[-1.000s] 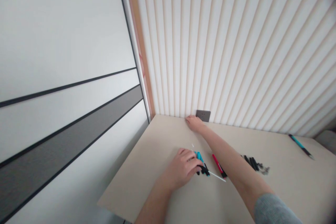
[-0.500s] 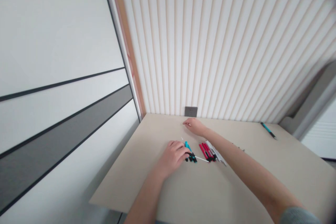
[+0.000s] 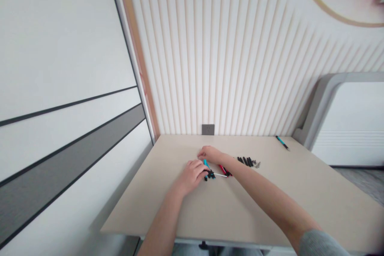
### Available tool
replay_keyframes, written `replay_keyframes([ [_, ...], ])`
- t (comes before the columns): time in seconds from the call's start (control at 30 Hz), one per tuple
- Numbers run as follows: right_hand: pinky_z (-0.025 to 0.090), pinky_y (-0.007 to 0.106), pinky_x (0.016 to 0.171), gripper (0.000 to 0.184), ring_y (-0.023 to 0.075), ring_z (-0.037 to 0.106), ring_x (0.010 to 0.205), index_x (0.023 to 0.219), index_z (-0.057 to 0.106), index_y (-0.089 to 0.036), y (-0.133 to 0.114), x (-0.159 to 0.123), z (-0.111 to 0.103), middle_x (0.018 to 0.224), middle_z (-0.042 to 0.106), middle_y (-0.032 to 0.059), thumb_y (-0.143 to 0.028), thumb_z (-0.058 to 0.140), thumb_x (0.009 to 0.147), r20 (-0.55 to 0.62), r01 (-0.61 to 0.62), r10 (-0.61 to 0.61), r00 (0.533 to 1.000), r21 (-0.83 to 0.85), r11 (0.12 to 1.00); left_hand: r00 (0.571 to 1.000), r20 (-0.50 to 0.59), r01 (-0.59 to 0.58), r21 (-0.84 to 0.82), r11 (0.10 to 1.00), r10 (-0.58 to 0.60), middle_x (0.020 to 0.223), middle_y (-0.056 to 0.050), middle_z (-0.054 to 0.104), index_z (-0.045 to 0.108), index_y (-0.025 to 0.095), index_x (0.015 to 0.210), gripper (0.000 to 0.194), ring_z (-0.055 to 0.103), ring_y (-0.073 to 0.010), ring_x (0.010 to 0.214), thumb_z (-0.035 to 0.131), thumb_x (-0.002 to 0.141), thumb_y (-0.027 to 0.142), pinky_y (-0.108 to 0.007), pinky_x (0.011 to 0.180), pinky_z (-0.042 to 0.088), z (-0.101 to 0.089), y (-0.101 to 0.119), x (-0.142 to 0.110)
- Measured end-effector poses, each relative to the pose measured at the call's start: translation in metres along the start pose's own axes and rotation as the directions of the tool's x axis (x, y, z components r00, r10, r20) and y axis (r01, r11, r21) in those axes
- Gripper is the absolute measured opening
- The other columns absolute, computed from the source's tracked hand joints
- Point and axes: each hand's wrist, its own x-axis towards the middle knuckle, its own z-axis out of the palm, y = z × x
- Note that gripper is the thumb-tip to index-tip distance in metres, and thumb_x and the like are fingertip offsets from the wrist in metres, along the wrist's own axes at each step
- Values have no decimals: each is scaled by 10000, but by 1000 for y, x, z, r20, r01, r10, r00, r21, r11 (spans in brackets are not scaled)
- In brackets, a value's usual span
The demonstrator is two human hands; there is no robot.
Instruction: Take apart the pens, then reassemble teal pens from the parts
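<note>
My left hand (image 3: 191,175) rests low over the tabletop, its fingers closed on a black pen part with a thin white refill (image 3: 220,175) sticking out to the right. Beside those fingertips lie turquoise pen barrels (image 3: 205,162) with black parts. My right hand (image 3: 211,154) is just beyond, thumb and fingers pinched together close to the table; whatever is between them is too small to make out. Under my right forearm, red pen barrels (image 3: 222,169) with black ends show in part.
Right of the forearm, several short black pen parts (image 3: 245,161) lie in a row beside small metallic pieces (image 3: 257,164). A turquoise and black pen (image 3: 282,143) lies at the back right of the table (image 3: 144,204). A dark socket (image 3: 208,129) sits on the ribbed wall.
My right hand has come back from near the wall toward my left hand, its fingers now pinched low. My left hand keeps its hold. The view has shifted, showing more on the right.
</note>
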Motion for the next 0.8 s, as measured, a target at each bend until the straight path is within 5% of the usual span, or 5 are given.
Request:
replay_keyframes([
  [0.4, 448, 287, 917, 293, 224, 641, 1015, 1057, 728, -179, 8, -11, 0, 1101, 710, 92, -168, 528, 844, -103, -51, 50, 993, -4, 999, 1000, -9, -3, -2, 1000, 3, 1010, -36, 632, 632, 227, 1030, 217, 552, -179, 1017, 432, 979, 296, -325, 891, 400, 7, -5, -1],
  [0.63, 494, 315, 858, 236, 188, 647, 902, 1031, 704, -180, 5, -55, -7, 994, 709, 82, -246, 542, 873, -379, -18, 152, 913, 333, 943, 1000, -6, -3, 0, 1000, 3, 1019, -35, 634, 632, 227, 1023, 208, 550, -179, 1017, 439, 976, 290, -324, 894, 400, 7, -4, -1],
  [0.8, 511, 343, 848, 261, 188, 650, 888, 1025, 693, -186, -7, -87, -10, 990, 714, 74, -356, 563, 874, -423, 77, 164, 891, 496, 865, 1000, 1, -28, -1, 1000, 28, 1006, -35, 638, 641, 228, 1011, 193, 562, -171, 984, 463, 967, 287, -310, 877, 409, 8, -3, 1],
])
